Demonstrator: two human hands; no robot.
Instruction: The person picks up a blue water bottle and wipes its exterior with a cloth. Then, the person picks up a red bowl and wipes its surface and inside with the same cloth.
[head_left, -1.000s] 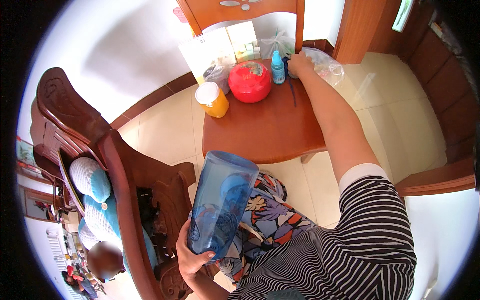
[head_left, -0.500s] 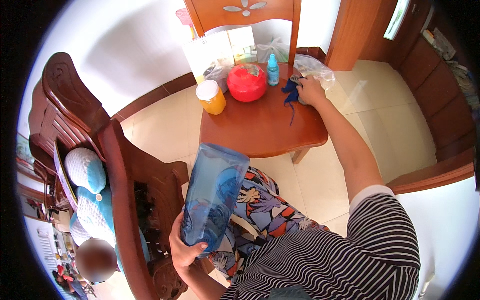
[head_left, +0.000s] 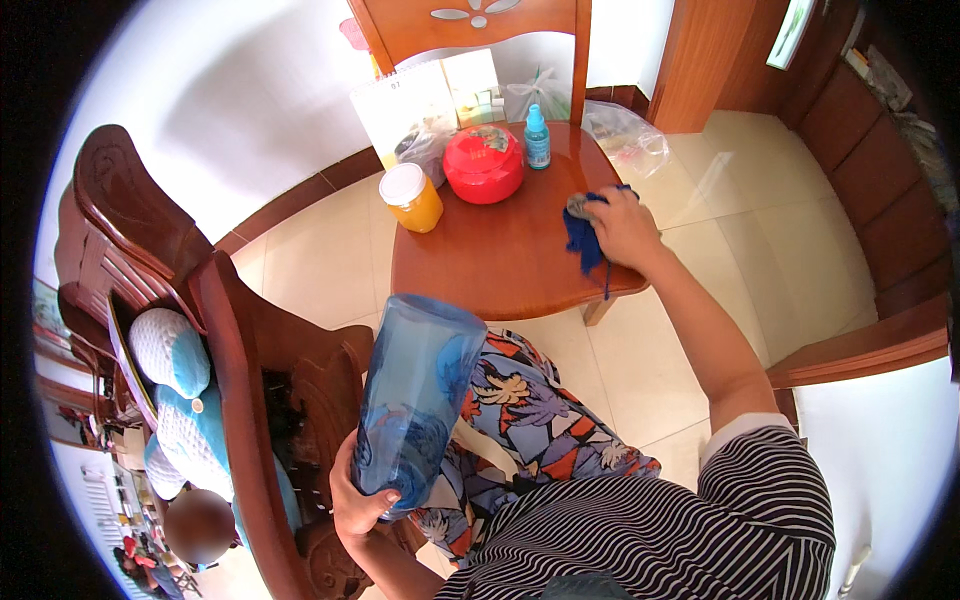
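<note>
Because the left hand grips just one end, the long, clear-blue plastic container could slip while the right hand holds crumpled dark-blue cloth.

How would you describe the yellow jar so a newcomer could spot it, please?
At the top centre stands a wooden chair. Near the left edge of its seat, beside the round red container, is the yellow jar, set apart by its white lid.
</note>
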